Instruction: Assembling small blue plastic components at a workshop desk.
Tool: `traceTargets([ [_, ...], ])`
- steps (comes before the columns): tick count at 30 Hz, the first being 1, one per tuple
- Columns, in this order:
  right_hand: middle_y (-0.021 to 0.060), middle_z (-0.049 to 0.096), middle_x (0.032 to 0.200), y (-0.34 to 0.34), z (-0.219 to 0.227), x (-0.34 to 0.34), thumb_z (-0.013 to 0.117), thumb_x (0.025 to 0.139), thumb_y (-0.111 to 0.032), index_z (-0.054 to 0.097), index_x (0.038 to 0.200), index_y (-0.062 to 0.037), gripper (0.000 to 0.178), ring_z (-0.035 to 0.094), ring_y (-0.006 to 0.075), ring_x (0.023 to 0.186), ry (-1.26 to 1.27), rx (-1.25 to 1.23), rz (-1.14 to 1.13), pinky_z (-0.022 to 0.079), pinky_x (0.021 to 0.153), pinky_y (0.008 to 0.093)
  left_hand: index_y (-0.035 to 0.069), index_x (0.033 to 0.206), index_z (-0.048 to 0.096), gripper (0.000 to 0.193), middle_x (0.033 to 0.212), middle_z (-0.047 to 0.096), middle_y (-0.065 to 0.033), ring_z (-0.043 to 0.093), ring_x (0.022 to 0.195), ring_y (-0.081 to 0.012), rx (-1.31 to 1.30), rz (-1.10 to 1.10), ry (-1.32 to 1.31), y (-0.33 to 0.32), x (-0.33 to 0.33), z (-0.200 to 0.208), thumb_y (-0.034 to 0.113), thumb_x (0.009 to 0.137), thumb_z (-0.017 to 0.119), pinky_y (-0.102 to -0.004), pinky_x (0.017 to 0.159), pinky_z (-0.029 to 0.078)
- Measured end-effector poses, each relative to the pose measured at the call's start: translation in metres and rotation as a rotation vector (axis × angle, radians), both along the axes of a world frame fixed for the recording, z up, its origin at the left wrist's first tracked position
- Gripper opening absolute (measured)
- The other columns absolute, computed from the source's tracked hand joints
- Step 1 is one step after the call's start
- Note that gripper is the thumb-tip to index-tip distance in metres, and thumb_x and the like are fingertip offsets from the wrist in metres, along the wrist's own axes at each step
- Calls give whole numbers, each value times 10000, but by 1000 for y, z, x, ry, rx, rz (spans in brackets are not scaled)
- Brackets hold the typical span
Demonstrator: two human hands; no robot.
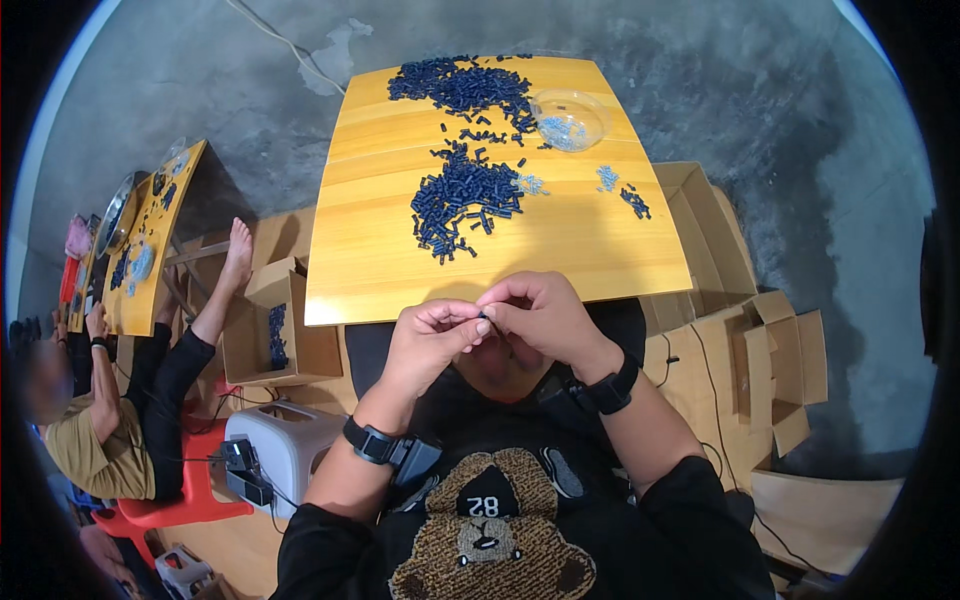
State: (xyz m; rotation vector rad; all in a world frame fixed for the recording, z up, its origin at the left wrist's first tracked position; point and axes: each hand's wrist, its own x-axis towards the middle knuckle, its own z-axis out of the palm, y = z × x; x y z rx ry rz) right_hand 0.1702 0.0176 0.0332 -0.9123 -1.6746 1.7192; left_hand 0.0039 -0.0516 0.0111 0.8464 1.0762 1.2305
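We are holding a tiny dark blue piece [484,316] pinched between the fingertips of our left hand [430,340] and right hand [540,315], just off the near edge of the table. It is small, short and mostly hidden by our fingers, so we are seeing only a dark sliver and cannot tell its tilt.
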Motion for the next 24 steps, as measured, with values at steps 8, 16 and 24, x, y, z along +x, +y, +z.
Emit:
traceTargets([
  [8,35,619,741,-8,-1,1,608,793,-69,635,990,-1,210,567,67,655,5,125,-45,455,576,208,14,943,627,150,803,649,-48,593,665,-85,-12,31,-55,1,1,-1,48,799,654,-192,592,480],
  [16,52,580,755,-16,-5,0,618,758,-56,616,988,-26,232,557,121,646,-50,418,-133,456,579,254,2,968,615,163,833,647,-75,609,702,-115,-111,61,-165,2,0,-6,64,819,637,-216,628,495],
  [24,99,555,805,-13,-15,-12,652,720,-76,546,996,-50,296,550,252,721,-140,813,-142,455,638,326,23,976,611,140,908,653,-86,633,781,-136,-186,40,-215,6,-6,-8,85,852,590,-246,691,530],
])
